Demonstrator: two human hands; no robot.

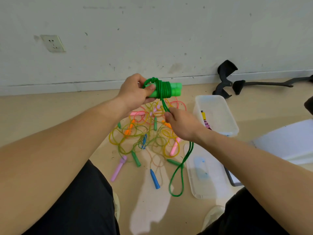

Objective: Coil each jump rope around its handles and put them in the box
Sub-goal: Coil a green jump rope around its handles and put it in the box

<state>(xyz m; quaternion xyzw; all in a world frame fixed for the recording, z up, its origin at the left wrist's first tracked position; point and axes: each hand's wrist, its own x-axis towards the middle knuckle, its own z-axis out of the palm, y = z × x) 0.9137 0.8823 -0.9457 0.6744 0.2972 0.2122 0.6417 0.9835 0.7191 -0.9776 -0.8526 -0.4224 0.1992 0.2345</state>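
Observation:
My left hand (135, 91) grips a pair of light green handles (175, 89) held side by side, with several turns of dark green rope (163, 88) wound round their middle. The free length of that green rope drops from the coil into my right hand (182, 123), which pinches it, then hangs on as a long loop (177, 180) down to the floor. A clear plastic box (220, 114) stands on the floor to the right, with one coiled rope (206, 122) showing at its left wall.
Below my hands a tangle of thin yellow, pink and green ropes (149, 133) with pink, orange, green, blue and lilac handles covers the floor. The clear box lid (203, 173) lies at the right front. Black frame parts (225, 77) lean at the wall. My knees fill the bottom corners.

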